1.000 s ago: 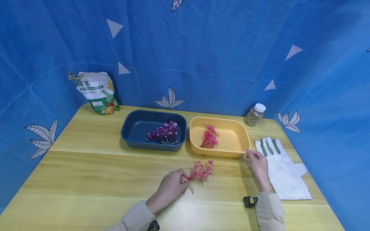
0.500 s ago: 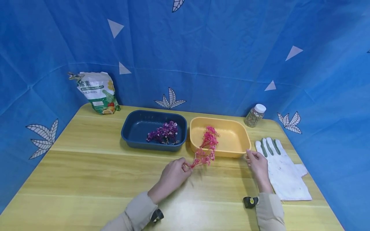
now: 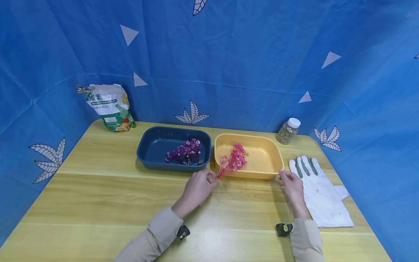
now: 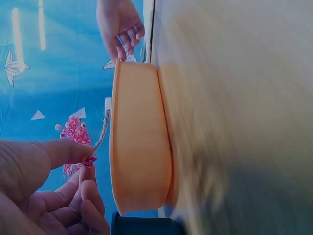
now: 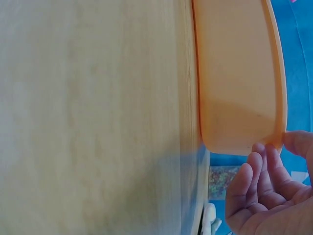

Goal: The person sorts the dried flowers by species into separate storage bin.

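Note:
A small bunch of pink dried flowers (image 3: 225,166) is pinched by its stems between the thumb and index finger of my left hand (image 3: 198,187). Its blossoms hang over the front left rim of the yellow basin (image 3: 258,175). A piece of twine (image 4: 103,131) shows by the stems in the left wrist view. Inside that basin lies another pink bunch (image 3: 240,150), partly overlapped by the held one. My right hand (image 3: 292,190) grips the basin's front right corner, thumb at the rim and fingers against the outer wall.
Left of the yellow basin, a dark blue basin (image 3: 173,166) holds purple dried flowers (image 3: 186,150). A white-capped jar (image 3: 288,131) stands back right, white gloves (image 3: 322,196) lie at the right, and a clipped bag (image 3: 112,107) stands back left.
My left hand has lifted the pink bunch off the table and carried it away from me to the yellow basin's rim. The right hand has stayed at the corner.

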`<state>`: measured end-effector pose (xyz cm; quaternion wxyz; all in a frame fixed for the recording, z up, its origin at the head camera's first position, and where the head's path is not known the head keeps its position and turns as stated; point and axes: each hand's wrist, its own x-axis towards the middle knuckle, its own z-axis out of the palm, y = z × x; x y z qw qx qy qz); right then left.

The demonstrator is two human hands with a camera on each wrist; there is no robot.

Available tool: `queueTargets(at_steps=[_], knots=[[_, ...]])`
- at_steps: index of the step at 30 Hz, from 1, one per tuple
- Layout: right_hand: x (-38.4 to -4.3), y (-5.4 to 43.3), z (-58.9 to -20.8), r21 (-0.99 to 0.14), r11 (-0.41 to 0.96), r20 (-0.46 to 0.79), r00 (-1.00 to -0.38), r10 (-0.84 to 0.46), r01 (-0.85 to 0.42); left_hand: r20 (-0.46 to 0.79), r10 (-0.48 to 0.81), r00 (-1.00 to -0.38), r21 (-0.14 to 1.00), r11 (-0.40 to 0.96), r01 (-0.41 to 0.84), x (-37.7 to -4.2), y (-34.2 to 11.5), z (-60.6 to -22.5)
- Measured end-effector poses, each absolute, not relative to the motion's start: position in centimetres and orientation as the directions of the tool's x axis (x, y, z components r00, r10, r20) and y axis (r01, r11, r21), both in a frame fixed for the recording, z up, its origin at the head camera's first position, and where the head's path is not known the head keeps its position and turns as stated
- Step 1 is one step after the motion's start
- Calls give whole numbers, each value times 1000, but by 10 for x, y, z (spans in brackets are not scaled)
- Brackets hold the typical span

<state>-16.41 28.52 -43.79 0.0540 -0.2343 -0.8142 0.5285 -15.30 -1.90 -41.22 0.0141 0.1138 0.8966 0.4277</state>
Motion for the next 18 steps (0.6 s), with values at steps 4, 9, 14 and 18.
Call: queueTargets(at_steps=[4, 9, 14, 18], knots=[[-164, 285, -440, -879, 340, -165, -883, 440, 334, 65, 200, -978, 779, 602, 175, -161, -16, -410], [-163, 285, -442, -874, 334, -185, -877, 443, 353, 34, 180, -983, 799, 586, 134, -170, -9, -406], [-163, 284, -441, -882, 325, -176, -878, 446, 342, 42, 174, -984, 801, 582, 137, -181, -1, -403], [-164, 285, -441, -882, 328, -170, -878, 447, 337, 34, 161, -986, 802, 585, 123, -190, 4, -404]])
